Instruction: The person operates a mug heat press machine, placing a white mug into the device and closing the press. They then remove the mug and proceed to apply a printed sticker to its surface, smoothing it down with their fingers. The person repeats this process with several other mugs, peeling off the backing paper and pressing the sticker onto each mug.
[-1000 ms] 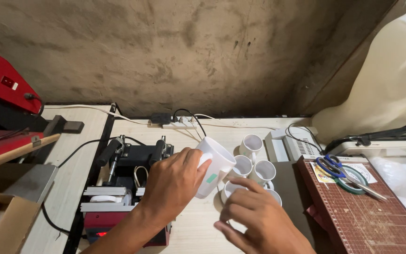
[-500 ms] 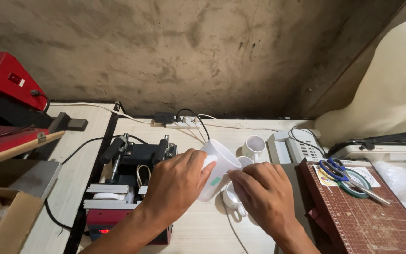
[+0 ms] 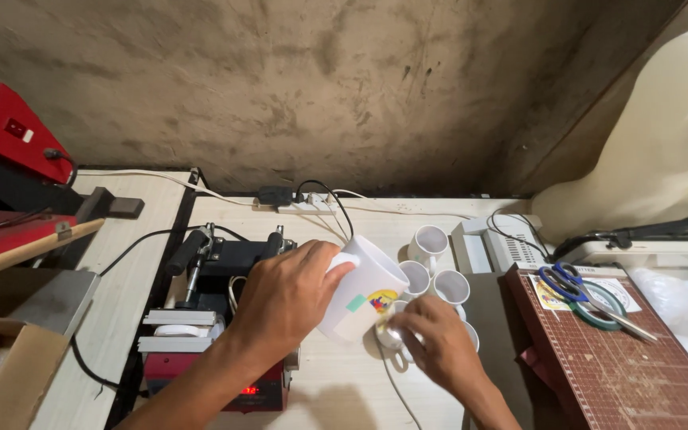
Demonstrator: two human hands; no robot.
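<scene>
My left hand (image 3: pixel 284 295) grips a white mug (image 3: pixel 360 291) by its handle side, tilted with the mouth up and to the left. A paper sheet with a coloured print wraps the mug, held by a small green piece of tape (image 3: pixel 356 303). My right hand (image 3: pixel 431 338) touches the lower right edge of the mug, fingers pinched at the print. Several plain white mugs (image 3: pixel 428 243) stand just behind and to the right of my hands.
A black and red mug press (image 3: pixel 216 318) sits left of the mug. A red heat press (image 3: pixel 9 159) stands far left, above a cardboard box (image 3: pixel 1 382). A power strip (image 3: pixel 304 207) with cables lies by the wall. Blue scissors (image 3: pixel 567 279) and a tape roll (image 3: pixel 599 306) rest on a brown cutting mat (image 3: pixel 631 374).
My right hand has slid lower and now pinches at the print near the mug's bottom edge. The mug has turned slightly, so that the coloured print shows.
</scene>
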